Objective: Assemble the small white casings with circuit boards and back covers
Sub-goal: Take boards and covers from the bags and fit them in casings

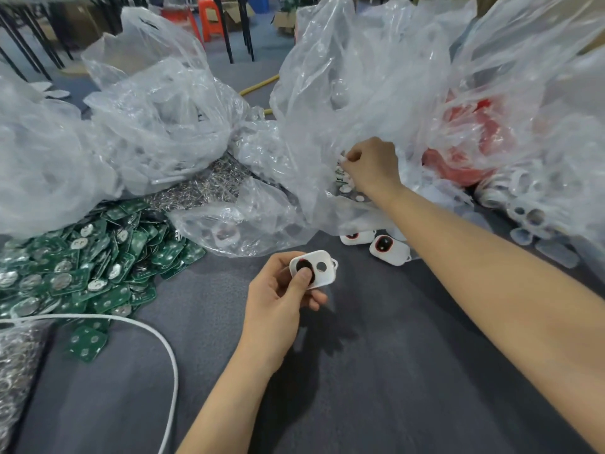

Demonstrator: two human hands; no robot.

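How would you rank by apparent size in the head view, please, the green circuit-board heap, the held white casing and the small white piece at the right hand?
1. green circuit-board heap
2. white casing in the left hand
3. small white piece pinched by the right hand, though farther from the camera

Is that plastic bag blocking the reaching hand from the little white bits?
No. The right hand sits in the open mouth of the clear bag, fingers pinching at the small white pieces; nothing visible lies between them.
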